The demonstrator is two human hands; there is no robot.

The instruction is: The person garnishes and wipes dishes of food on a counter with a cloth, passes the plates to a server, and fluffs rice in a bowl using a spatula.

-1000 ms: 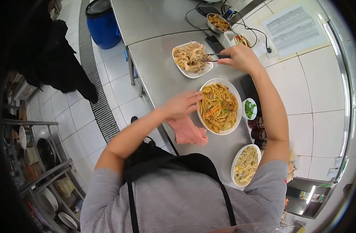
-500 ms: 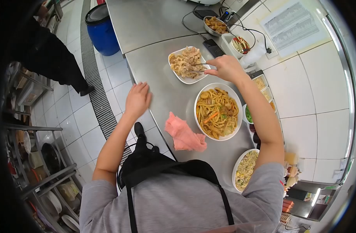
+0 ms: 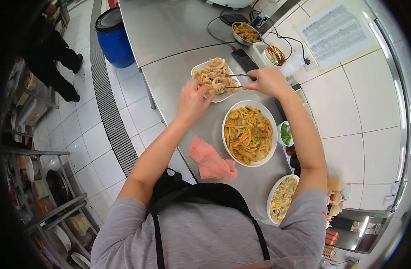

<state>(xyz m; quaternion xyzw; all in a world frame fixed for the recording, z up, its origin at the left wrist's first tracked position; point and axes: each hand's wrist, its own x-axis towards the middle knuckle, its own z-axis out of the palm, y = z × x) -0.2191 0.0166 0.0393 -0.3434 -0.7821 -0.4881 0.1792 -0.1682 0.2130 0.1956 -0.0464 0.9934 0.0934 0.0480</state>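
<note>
the bare right hand [image 3: 268, 82] has its fingers grasping thin metal tongs [image 3: 242, 75], and the ends of the tongs reach to the pale brown pieces of cooked food [image 3: 215, 68]. this food lies on a white plate with rounded corners [image 3: 197, 67], which stands on the grey metal counter [image 3: 167, 76]. the bare left hand [image 3: 194, 99] is at the edge of the same plate, its fingers bent close to the food; i cannot tell if they pinch a piece. just beside the plate, nearer to the body, is a round white bowl [image 3: 275, 136] with yellow-brown noodles [image 3: 248, 134]. a crumpled pink cloth [image 3: 210, 159] lies near this bowl, on its left. a black rectangular phone-like device [image 3: 244, 59] rests beyond the right hand.
</note>
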